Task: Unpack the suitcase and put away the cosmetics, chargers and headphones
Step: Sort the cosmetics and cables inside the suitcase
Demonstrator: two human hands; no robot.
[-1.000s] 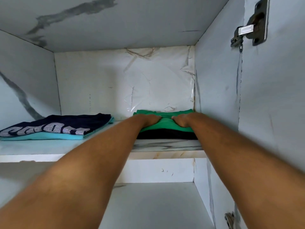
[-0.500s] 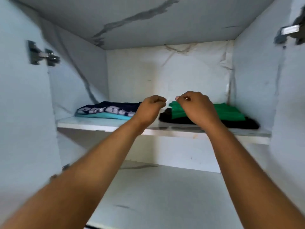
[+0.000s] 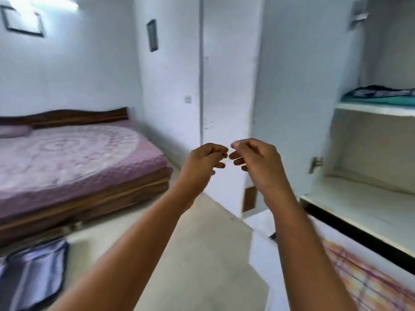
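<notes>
Purple quilted cloth with a pale round pattern covers the bed point(image 3: 74, 158), which sits low on a dark wooden frame against the far wall; the picture is blurred, so the fine weave cannot be read. Both hands are raised in front of the chest, near each other and close to touching at the fingertips. The left hand point(image 3: 203, 160) has its fingers loosely curled with nothing visible in its grip, and the right hand point(image 3: 256, 160) is curled much the same, thumb near forefinger; whether a thin pale thing lies between its fingers I cannot tell. Judging by this posture, the hands are idle between steps rather than carrying anything. The suitcase point(image 3: 33, 272), a dark soft-sided case with a shiny greyish lining, lies open on the pale floor at lower left, just beside the bed and well apart from the hands, so the cosmetics, chargers and headphones probably wait there, though none is visible. At the right stands the open white wardrobe point(image 3: 368, 212), its flat shelves smooth and hard; folded clothes point(image 3: 379, 95), dark striped over teal, rest on the upper shelf, stacked flat so that they keep their fold.
</notes>
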